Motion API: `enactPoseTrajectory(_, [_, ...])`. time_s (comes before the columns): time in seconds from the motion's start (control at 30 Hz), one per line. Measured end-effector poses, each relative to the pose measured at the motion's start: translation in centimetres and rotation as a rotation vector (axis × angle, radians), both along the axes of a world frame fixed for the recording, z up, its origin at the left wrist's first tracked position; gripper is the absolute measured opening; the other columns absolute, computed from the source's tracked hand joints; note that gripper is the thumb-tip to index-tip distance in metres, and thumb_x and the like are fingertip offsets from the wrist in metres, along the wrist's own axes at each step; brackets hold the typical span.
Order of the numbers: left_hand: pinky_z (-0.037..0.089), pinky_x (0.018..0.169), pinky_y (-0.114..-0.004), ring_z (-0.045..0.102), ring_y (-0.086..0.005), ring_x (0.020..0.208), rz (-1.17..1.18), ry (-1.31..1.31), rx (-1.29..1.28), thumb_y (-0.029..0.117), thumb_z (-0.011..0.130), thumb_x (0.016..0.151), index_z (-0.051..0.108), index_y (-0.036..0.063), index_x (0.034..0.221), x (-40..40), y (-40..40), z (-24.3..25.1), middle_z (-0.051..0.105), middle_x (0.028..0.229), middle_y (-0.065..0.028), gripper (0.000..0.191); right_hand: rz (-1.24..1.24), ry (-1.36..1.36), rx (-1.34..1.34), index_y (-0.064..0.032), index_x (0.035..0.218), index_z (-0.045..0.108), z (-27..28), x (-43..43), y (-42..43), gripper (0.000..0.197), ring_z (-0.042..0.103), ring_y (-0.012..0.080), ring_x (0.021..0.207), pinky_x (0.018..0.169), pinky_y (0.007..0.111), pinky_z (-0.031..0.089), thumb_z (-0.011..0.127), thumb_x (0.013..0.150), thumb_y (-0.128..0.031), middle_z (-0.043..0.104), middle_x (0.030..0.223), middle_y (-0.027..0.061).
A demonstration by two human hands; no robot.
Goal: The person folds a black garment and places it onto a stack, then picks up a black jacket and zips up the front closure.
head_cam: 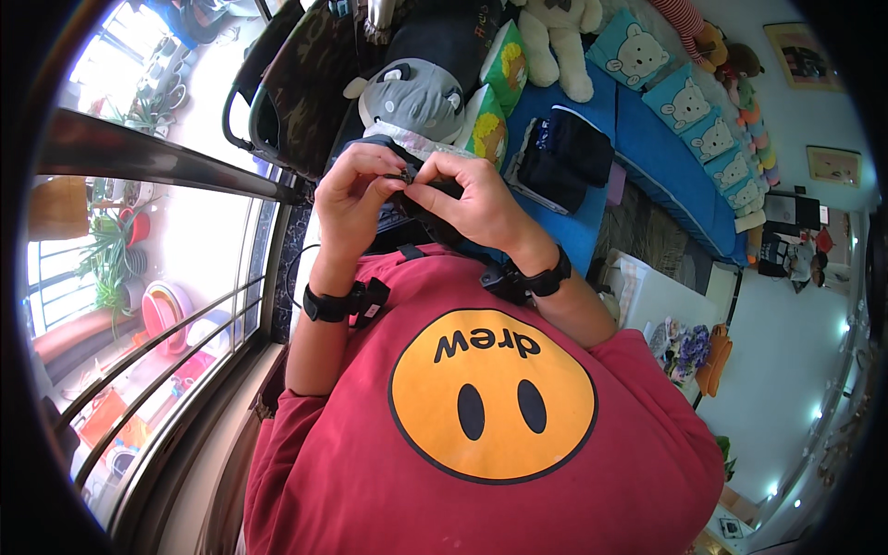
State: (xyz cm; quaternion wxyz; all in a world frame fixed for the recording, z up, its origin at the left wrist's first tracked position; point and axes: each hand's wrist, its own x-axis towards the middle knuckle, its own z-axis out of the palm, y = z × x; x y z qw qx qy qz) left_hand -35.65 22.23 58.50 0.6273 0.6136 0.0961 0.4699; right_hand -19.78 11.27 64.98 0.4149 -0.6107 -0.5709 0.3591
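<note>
In front of my chest, my left hand (354,191) pinches a small dark, partly shiny piece (406,175) between thumb and fingers; its exact kind is unclear. My right hand (465,194) meets it from the other side, thumb and forefinger closed on the edge of the same dark cloth item (437,220). The cloth hangs below and behind my fingers, and much of it is hidden. Both wrists wear black straps with small devices. To the right of my hands, folded dark clothes (569,159) lie stacked on a blue sofa seat (555,232).
A grey plush toy (413,100) and green-and-yellow cushions (485,121) are just beyond my hands. A camouflage-covered folding chair (298,90) stands at upper left. Window rails (173,333) run close on my left. A white table (669,298) stands to the right.
</note>
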Motion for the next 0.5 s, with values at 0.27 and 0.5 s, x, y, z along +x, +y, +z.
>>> enactPoseTrajectory(0.27, [0.054,0.081,-0.025,0.065,-0.0137,0.088,-0.067,0.038,-0.178,-0.01,0.066,0.091,0.063,-0.0043,0.097,0.0,-0.1,0.0,0.067,0.099,-0.0087,0.009,0.055,0.285,-0.012,-0.0052,0.112,0.046,-1.4,-0.5,-0.5,0.021,0.056,0.0082,0.092,0.085,0.024,0.045,0.061,0.097,0.0,0.059,0.095,0.004])
enactPoseTrajectory(0.5, [0.054,0.079,-0.023,0.067,-0.0112,0.087,-0.122,0.087,-0.195,-0.009,0.068,0.09,0.065,-0.0039,0.098,-0.4,0.0,-0.4,0.07,0.098,-0.008,0.01,-0.007,0.429,-0.046,-0.0114,0.097,0.037,-1.1,-0.4,-0.1,0.028,0.039,0.0038,0.083,0.077,0.02,0.038,0.06,0.097,0.004,0.044,0.091,-0.0028])
